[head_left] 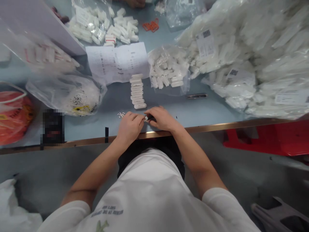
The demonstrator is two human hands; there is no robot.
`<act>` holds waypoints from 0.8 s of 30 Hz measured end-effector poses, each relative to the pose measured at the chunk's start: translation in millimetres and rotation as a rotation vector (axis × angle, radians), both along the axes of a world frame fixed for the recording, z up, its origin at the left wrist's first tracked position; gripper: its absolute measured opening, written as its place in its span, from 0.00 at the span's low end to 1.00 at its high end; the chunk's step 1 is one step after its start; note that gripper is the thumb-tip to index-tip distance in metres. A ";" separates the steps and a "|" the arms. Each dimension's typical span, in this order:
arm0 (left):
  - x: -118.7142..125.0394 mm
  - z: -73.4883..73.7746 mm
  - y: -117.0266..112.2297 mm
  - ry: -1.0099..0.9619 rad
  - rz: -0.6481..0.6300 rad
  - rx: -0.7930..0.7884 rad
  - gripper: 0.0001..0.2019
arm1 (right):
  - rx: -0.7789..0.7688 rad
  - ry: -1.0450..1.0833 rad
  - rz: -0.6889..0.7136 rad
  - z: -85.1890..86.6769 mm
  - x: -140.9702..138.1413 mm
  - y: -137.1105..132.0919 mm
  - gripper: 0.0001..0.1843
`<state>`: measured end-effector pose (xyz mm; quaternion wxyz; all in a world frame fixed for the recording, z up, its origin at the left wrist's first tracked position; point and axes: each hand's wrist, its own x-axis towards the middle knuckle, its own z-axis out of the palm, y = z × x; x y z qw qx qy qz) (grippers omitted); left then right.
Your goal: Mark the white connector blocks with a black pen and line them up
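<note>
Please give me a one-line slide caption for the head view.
Left hand and right hand hold a small part at the table edge, near a row of white pieces.

A pale blue-grey table spans the scene from left to right, its near edge trimmed with a brown strip. At the far left a white slanted panel rises from it. Below the edge lies a grey floor. A red plastic piece sits on the floor at right, with a grey plastic frame nearer. The light is soft and even.

small pale part, pinched between left hand and right hand, at front of table
</note>
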<state>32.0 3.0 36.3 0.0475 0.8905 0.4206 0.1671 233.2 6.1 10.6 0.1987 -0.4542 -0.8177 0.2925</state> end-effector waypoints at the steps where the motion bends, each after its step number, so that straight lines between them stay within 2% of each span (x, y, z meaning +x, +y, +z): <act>1: 0.4 0.4 -0.5 0.018 -0.008 0.000 0.09 | 0.002 -0.003 0.001 0.0 -0.1 0.0 0.17; 6: 3.8 3.9 -4.7 0.138 -0.045 0.017 0.11 | 0.007 -0.001 -0.001 0.2 -0.4 -0.1 0.17; 12: 13.8 7.7 -15.3 0.231 0.037 0.082 0.15 | 0.012 -0.013 0.001 2.5 -0.3 -1.2 0.19; 18: 6.4 -0.9 -24.9 0.173 -0.033 0.095 0.14 | 0.027 -0.005 -0.013 -0.9 -0.4 -1.8 0.19; 24: -7.2 -11.8 -23.5 -0.006 -0.050 -0.016 0.17 | 0.033 -0.007 -0.007 -2.1 -1.0 -1.5 0.18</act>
